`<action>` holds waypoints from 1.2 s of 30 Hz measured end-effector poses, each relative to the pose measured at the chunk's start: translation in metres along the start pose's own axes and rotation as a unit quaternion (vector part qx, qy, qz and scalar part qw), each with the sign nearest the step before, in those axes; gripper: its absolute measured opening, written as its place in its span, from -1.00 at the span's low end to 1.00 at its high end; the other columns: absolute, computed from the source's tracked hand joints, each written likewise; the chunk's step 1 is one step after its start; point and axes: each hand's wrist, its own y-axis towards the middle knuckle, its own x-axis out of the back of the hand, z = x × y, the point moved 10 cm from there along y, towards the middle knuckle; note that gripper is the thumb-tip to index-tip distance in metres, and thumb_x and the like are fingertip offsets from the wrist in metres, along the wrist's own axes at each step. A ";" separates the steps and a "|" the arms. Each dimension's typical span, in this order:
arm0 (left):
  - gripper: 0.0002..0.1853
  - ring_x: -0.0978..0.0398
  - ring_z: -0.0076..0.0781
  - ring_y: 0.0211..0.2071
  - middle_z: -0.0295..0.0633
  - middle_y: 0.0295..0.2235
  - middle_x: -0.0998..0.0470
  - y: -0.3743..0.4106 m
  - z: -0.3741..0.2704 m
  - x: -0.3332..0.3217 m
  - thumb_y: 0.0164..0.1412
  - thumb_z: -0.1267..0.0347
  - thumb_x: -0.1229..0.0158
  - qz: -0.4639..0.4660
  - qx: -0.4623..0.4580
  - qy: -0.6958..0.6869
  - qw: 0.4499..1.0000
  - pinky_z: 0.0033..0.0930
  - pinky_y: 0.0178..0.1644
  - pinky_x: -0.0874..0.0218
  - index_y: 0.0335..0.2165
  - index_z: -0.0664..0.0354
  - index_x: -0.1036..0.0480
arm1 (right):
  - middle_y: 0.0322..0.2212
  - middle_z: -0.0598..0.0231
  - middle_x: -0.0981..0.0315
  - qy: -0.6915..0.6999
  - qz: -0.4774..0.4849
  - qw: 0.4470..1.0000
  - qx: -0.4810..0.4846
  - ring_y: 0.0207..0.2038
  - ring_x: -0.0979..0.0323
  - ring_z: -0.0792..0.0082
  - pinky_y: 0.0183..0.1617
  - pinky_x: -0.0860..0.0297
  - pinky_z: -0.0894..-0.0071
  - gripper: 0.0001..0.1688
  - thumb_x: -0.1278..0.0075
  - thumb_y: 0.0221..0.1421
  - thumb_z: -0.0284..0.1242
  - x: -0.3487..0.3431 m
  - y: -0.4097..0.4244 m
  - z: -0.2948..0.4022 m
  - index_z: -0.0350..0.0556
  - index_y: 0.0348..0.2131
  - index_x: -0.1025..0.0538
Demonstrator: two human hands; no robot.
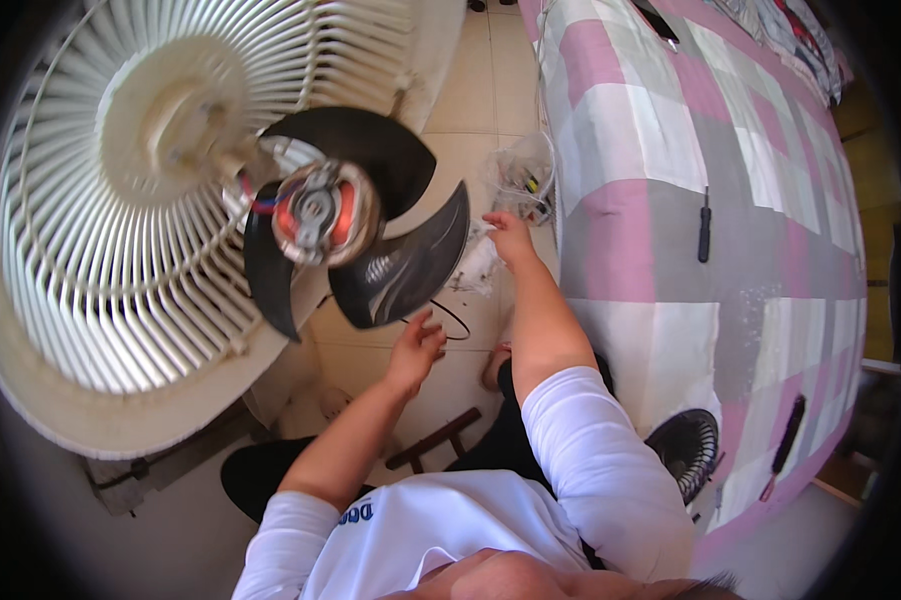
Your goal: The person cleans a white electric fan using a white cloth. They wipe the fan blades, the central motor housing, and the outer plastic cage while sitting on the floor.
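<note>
A large fan's pale guard (157,315) fills the upper left, with its motor (323,214) exposed; copper windings and coloured wires show. Three black fan blades (413,270) spread out around the motor. My left hand (416,349) is just below the lower blade's edge, fingers apart and nothing visible in it. To the right of the blade tip is my right hand (509,236), raised near a clear plastic bag (521,169) of small parts; its fingers are bent, and whether they hold something small is unclear.
A bed with a checked cover (623,255) stands on the right. On it lie a black screwdriver (705,232), a phone (656,22), a small black fan (687,454) and a dark brush-like object (788,442). Crumpled clear plastic (476,266) and a dark wooden piece (435,439) are lower down.
</note>
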 end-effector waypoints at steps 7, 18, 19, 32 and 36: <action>-0.47 -0.38 -0.39 -0.23 -0.14 -0.13 -0.42 -0.073 0.078 0.109 0.19 0.31 -0.04 -0.121 0.240 0.066 0.961 -0.37 -0.12 -0.23 0.11 0.12 -0.16 | -0.20 0.02 -0.45 -0.217 -0.293 0.885 -0.289 -0.08 -0.40 0.12 -0.02 -0.31 0.27 -0.60 0.08 -0.11 -0.55 0.040 -0.024 -0.146 -0.16 -0.18 -0.47; -0.26 -0.06 -0.25 0.18 -0.08 0.16 -0.11 -0.049 0.055 0.137 0.23 -0.04 0.18 -0.062 0.049 -0.098 0.992 -0.26 0.21 0.09 0.18 0.25 0.03 | -0.37 -0.08 -0.47 -0.182 -0.333 0.907 -0.186 -0.27 -0.43 -0.06 -0.19 -0.34 0.07 -0.67 0.11 0.04 -0.31 0.029 -0.091 -0.002 -0.23 -0.36 -0.50; -0.23 -0.03 -0.24 0.19 -0.10 0.19 -0.05 -0.047 0.044 0.129 0.22 -0.11 0.24 -0.054 0.017 -0.168 0.984 -0.24 0.22 0.11 0.17 0.25 0.01 | -0.34 -0.06 -0.46 -0.157 -0.366 0.910 -0.112 -0.24 -0.41 -0.03 -0.16 -0.33 0.10 -0.68 0.13 0.06 -0.33 0.013 -0.111 0.014 -0.24 -0.35 -0.49; -0.34 -0.24 -0.27 0.06 -0.16 0.10 -0.23 -0.193 -0.092 0.195 0.19 0.01 0.04 -0.140 -0.282 -0.065 0.947 -0.18 0.12 0.02 0.16 0.05 -0.09 | 0.00 -0.10 -0.25 -0.443 0.205 0.871 -0.048 0.02 -0.27 0.09 0.04 -0.24 0.21 -0.28 -0.01 -0.04 -0.11 -0.189 -0.253 0.008 -0.14 0.04 -0.29; -0.67 -0.35 -0.13 -0.02 -0.03 -0.02 -0.36 -0.183 -0.038 0.366 0.12 0.34 -0.03 -0.404 -0.110 0.162 0.894 -0.26 -0.03 -0.21 -0.11 0.14 -0.43 | -0.13 -0.05 -0.39 -0.392 0.277 0.877 0.025 -0.11 -0.38 0.06 -0.04 -0.31 0.24 -0.40 -0.04 -0.06 -0.18 -0.253 -0.266 -0.015 -0.13 -0.06 -0.39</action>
